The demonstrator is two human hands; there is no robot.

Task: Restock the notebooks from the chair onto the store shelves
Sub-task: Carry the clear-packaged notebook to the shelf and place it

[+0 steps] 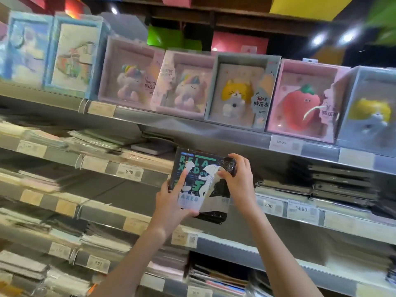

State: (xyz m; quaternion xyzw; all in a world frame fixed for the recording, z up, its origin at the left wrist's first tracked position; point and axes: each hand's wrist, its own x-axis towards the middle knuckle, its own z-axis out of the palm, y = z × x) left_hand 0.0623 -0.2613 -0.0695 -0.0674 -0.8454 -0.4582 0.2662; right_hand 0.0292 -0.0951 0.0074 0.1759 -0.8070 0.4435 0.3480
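Note:
A dark notebook (198, 168) with teal "RELAXED" lettering and a white cartoon figure is held up in front of the grey shelves (235, 136), at the level of the second shelf. My left hand (171, 200) grips its lower left edge, index finger stretched up over the cover. My right hand (235, 176) grips its upper right corner, fingers curled over the top edge. The chair is out of view.
Boxed plush-toy notebooks (237, 91) line the upper shelf. Flat stacks of notebooks (96, 140) lie on the shelves at left and dark binders (340, 183) at right. Price tags (301, 209) run along the shelf edges. More stacks (216, 277) fill the bottom shelf.

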